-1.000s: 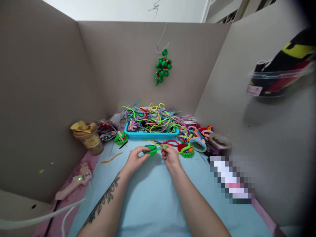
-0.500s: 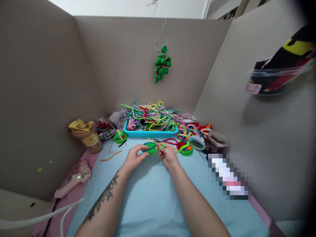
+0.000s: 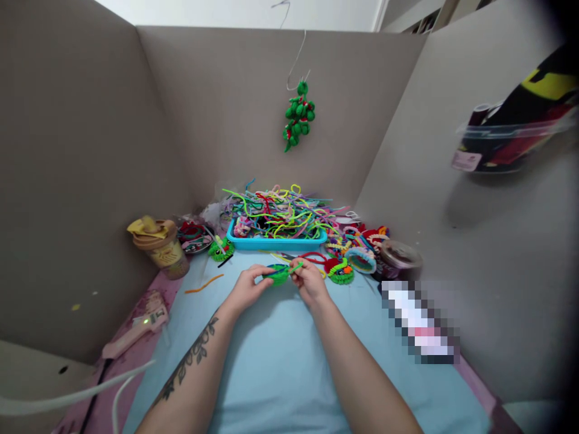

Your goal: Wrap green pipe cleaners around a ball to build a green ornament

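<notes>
A light blue table (image 3: 280,367) is seen bearing a turquoise tray (image 3: 275,244) of pipe cleaners, a tan lidded cup (image 3: 159,246), an orange pipe cleaner (image 3: 203,284) and a pink glue gun (image 3: 136,333).

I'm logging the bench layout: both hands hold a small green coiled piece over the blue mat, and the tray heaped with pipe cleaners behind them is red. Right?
Not quite. The head view shows the tray is blue, not red. The rest stands: the left hand and right hand hold the green coiled piece over the blue mat.
</notes>
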Tool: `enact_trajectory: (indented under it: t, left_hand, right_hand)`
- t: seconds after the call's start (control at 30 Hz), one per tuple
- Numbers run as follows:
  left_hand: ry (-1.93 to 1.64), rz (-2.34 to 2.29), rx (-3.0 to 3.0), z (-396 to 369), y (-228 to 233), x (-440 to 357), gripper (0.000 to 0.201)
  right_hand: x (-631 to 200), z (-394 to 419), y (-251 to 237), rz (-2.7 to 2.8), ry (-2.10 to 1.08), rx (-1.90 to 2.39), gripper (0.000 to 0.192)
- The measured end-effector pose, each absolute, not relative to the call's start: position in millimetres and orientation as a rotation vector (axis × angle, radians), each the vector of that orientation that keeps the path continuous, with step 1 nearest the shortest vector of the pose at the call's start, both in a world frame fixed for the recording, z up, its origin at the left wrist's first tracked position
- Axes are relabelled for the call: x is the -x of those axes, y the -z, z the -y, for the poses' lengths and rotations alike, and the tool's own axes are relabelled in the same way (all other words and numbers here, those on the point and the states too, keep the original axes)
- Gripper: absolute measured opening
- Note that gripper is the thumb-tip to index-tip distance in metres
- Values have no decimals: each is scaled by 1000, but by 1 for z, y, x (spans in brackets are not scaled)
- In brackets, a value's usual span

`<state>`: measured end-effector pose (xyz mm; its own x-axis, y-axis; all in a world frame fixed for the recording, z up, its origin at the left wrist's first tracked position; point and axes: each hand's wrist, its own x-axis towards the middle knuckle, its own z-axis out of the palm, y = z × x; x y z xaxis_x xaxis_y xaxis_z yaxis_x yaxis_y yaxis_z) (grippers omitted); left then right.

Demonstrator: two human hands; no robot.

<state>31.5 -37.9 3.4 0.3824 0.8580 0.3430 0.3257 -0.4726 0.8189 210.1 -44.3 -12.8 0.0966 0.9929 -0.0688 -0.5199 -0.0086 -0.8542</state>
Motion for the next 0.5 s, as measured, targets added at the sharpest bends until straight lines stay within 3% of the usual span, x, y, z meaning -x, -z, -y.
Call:
enact_trajectory:
  t: [0.37, 0.5]
  left_hand:
    - [-1050, -1058, -1973, 35, 2, -31, 17]
    - [-1101, -1104, -1963, 33, 3, -31, 17]
  right_hand:
    - [-206, 46, 11, 829, -1389, 901, 18]
    - [-206, 44, 16, 942, -1219, 991, 21]
